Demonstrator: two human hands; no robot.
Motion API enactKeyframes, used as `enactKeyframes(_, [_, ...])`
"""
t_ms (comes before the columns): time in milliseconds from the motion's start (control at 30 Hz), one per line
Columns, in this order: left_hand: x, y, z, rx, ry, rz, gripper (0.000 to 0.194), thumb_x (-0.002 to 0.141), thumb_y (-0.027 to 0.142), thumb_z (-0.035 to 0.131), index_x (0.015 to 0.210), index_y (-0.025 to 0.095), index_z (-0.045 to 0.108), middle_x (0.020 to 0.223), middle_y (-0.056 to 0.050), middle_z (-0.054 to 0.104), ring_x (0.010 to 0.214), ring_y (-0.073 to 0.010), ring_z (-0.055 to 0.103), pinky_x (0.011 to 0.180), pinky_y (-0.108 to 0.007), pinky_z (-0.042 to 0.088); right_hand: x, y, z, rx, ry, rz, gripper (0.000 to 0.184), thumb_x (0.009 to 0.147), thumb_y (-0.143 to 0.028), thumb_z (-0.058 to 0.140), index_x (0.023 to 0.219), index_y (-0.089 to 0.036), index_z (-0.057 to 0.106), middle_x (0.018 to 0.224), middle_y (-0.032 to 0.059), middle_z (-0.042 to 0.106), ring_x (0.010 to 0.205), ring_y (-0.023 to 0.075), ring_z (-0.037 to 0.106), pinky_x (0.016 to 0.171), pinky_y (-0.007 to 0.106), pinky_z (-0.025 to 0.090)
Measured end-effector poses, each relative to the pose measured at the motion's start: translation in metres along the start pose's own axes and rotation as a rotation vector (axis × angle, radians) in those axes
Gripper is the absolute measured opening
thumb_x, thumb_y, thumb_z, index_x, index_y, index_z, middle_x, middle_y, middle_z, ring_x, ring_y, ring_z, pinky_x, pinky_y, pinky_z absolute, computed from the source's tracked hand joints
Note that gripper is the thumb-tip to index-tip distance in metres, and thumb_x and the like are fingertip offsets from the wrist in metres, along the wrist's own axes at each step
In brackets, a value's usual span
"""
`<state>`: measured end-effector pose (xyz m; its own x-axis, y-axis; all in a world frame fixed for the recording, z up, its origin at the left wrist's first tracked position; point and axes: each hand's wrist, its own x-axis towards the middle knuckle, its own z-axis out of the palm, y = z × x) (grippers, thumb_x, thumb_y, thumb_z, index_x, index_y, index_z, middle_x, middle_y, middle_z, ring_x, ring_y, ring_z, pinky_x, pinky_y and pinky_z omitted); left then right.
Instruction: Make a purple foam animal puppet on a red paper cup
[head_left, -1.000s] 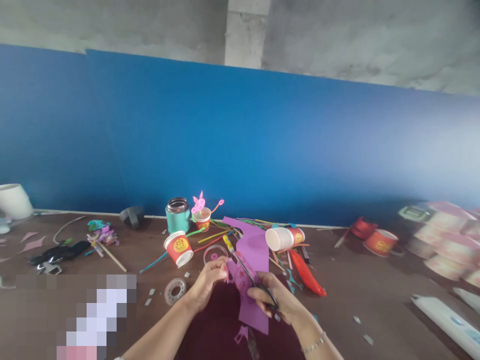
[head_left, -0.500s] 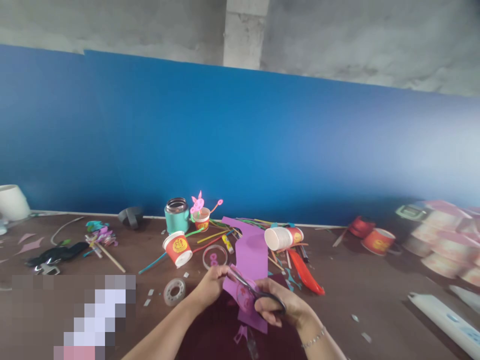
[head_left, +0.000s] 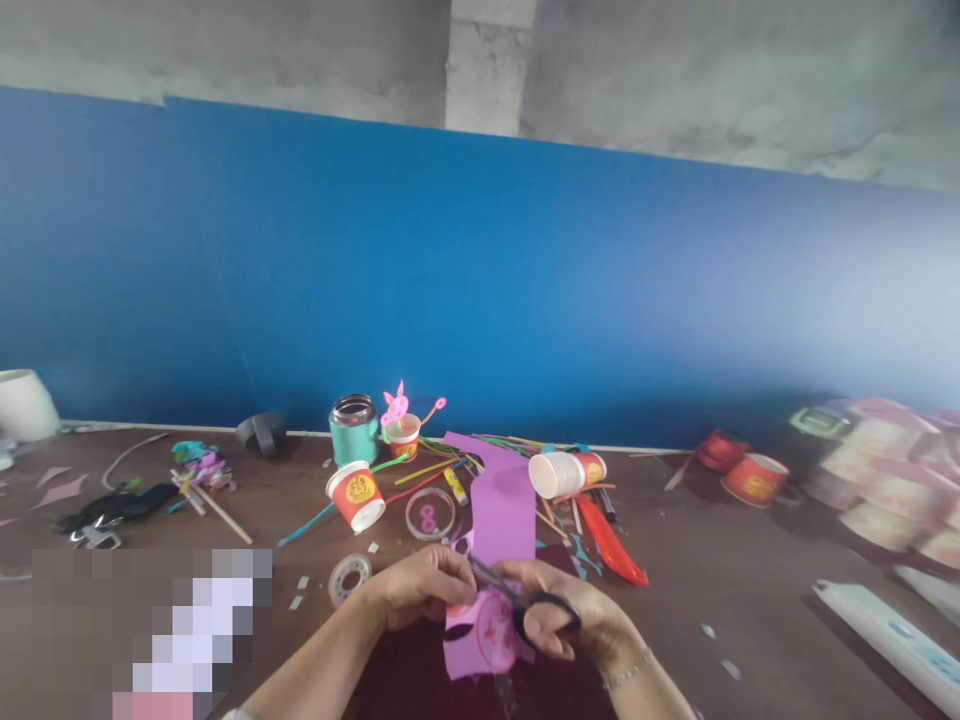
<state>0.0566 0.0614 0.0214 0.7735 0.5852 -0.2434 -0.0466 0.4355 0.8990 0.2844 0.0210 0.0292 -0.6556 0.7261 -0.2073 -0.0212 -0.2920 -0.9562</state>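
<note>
My right hand (head_left: 574, 605) grips a pair of black-handled scissors (head_left: 491, 577), its fingers in the loops and the blades pointing to the left. A piece of purple paper (head_left: 487, 645) with red lines drawn on it hangs below the blades. My left hand (head_left: 431, 585) pinches the upper left edge of this paper, close to the scissor tips. An oval gap shows in the paper's left side. Behind both hands lies a larger cut purple sheet (head_left: 504, 510).
A tape roll (head_left: 349, 580) lies left of my hands, a wider clear roll (head_left: 430, 514) behind them. Farther back stand a tipped paper cup (head_left: 355, 497), a teal jar (head_left: 354, 432) and stacked cups (head_left: 559, 476). A red packet (head_left: 611, 545) and a power strip (head_left: 889, 645) lie right.
The purple paper has turned and dropped lower towards me. My left hand has shifted slightly and bent its fingers inward; my right hand still holds the scissors.
</note>
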Motion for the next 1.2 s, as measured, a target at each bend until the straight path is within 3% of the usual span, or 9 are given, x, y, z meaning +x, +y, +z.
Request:
enactKeyframes(67, [0.002, 0.001, -0.002, -0.08, 0.07, 0.061, 0.022, 0.062, 0.027, 0.074, 0.061, 0.013, 0.057, 0.049, 0.006, 0.045, 0.04, -0.0022, 0.032, 0.04, -0.018, 0.017, 0.004, 0.002, -0.001, 0.143, 0.086, -0.175, 0.06, 0.07, -0.041, 0.072, 0.119, -0.01, 0.053, 0.043, -0.0071, 0.05, 0.031, 0.003, 0.033, 0.033, 0.014, 0.023])
enactKeyframes(133, [0.005, 0.003, -0.002, -0.202, 0.187, 0.163, 0.027, 0.065, 0.032, 0.073, 0.063, 0.015, 0.052, 0.049, 0.008, 0.041, 0.039, -0.0014, 0.03, 0.039, -0.016, 0.017, 0.008, 0.001, 0.0, 0.227, 0.29, -0.345, 0.052, 0.076, -0.042, 0.066, 0.117, -0.012, 0.054, 0.046, -0.0072, 0.047, 0.035, 0.0036, 0.034, 0.036, 0.016, 0.024])
enactKeyframes(233, [0.01, 0.005, -0.001, -0.303, 0.379, 0.357, 0.031, 0.067, 0.035, 0.073, 0.064, 0.016, 0.048, 0.05, 0.008, 0.044, 0.039, -0.0011, 0.033, 0.039, -0.014, 0.019, 0.014, -0.003, 0.003, 0.244, 0.507, -0.402, 0.038, 0.08, -0.045, 0.06, 0.103, -0.014, 0.058, 0.052, -0.0042, 0.05, 0.043, 0.0062, 0.043, 0.039, 0.017, 0.027])
enactKeyframes(367, [0.014, 0.007, 0.001, -0.266, 0.587, 0.523, 0.03, 0.07, 0.039, 0.07, 0.071, 0.017, 0.048, 0.061, 0.003, 0.057, 0.046, -0.0051, 0.049, 0.038, -0.014, 0.025, 0.021, -0.005, 0.014, 0.012, 0.481, -0.265, 0.034, 0.079, -0.046, 0.06, 0.091, -0.014, 0.056, 0.055, -0.0011, 0.058, 0.043, 0.0089, 0.051, 0.037, 0.017, 0.029])
enactKeyframes(500, [0.017, 0.005, 0.003, -0.242, 0.746, 0.589, 0.031, 0.072, 0.041, 0.068, 0.073, 0.019, 0.047, 0.043, 0.01, 0.045, 0.034, -0.0022, 0.032, 0.034, -0.012, 0.016, 0.027, -0.001, 0.03, -0.18, 0.356, -0.075, 0.039, 0.076, -0.052, 0.06, 0.083, -0.014, 0.054, 0.052, -0.0005, 0.061, 0.042, 0.0106, 0.055, 0.035, 0.016, 0.031])
enactKeyframes(567, [0.018, 0.003, 0.006, -0.252, 0.764, 0.619, 0.032, 0.072, 0.042, 0.068, 0.071, 0.02, 0.045, 0.039, 0.012, 0.039, 0.033, -0.0022, 0.027, 0.034, -0.012, 0.018, 0.03, 0.004, 0.036, -0.201, 0.297, -0.021, 0.042, 0.074, -0.054, 0.061, 0.082, -0.014, 0.054, 0.053, 0.0, 0.061, 0.042, 0.0109, 0.057, 0.035, 0.016, 0.033])
enactKeyframes(633, [0.019, 0.001, 0.008, -0.265, 0.757, 0.622, 0.034, 0.07, 0.042, 0.069, 0.069, 0.019, 0.044, 0.043, 0.01, 0.044, 0.034, -0.0027, 0.031, 0.033, -0.013, 0.022, 0.032, 0.007, 0.04, -0.191, 0.274, 0.002, 0.044, 0.072, -0.055, 0.063, 0.083, -0.013, 0.054, 0.054, -0.0005, 0.061, 0.041, 0.0104, 0.057, 0.034, 0.015, 0.034])
enactKeyframes(967, [0.023, -0.004, 0.013, -0.29, 0.627, 0.589, 0.037, 0.066, 0.039, 0.071, 0.062, 0.019, 0.04, 0.044, 0.009, 0.047, 0.03, -0.0022, 0.034, 0.03, -0.013, 0.023, 0.038, 0.012, 0.047, -0.139, 0.339, -0.043, 0.048, 0.067, -0.058, 0.065, 0.082, -0.014, 0.052, 0.05, -0.0026, 0.058, 0.039, 0.0095, 0.054, 0.032, 0.015, 0.035])
enactKeyframes(1200, [0.025, -0.006, 0.014, -0.289, 0.607, 0.563, 0.035, 0.065, 0.038, 0.07, 0.062, 0.019, 0.041, 0.045, 0.007, 0.051, 0.03, -0.0029, 0.038, 0.03, -0.013, 0.025, 0.04, 0.016, 0.045, -0.137, 0.35, -0.058, 0.046, 0.07, -0.057, 0.063, 0.084, -0.014, 0.052, 0.049, -0.0034, 0.057, 0.038, 0.009, 0.054, 0.032, 0.014, 0.033])
